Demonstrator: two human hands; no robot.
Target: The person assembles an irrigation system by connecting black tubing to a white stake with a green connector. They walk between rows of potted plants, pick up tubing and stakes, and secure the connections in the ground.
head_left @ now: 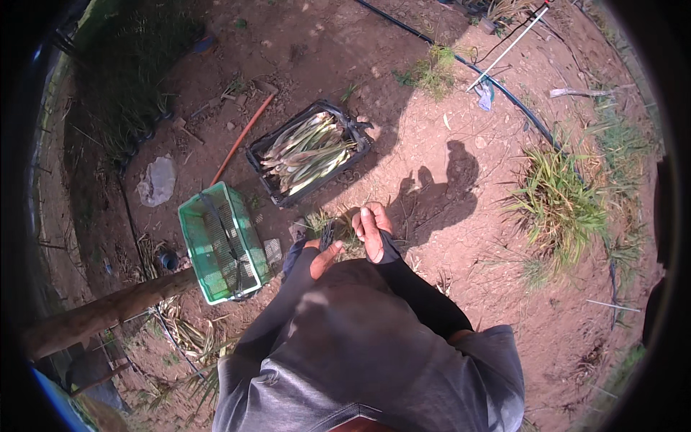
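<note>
Two hands meet over a grass tuft on bare soil, one holding dark shears.

The left hand (322,259) curls round the shears (327,235), fingers closed on the handles, blades pointing far toward the tuft (332,222); the right hand (373,230) lies just right of it, fingers straight and close together, palm partly turned up, its fingertips at the tuft, though whether it grips any blades I cannot tell; both wear dark sleeves. One black crate (309,153) of cut green-and-pale stalks sits far and slightly left; one green crate (223,243) stands tipped at near left, apart from the black one; one orange rod (242,138) lies between them and beyond; one log (108,313) lies at far left; one black hose (504,93) crosses the far right; a larger grass clump (558,205) grows at right.
</note>
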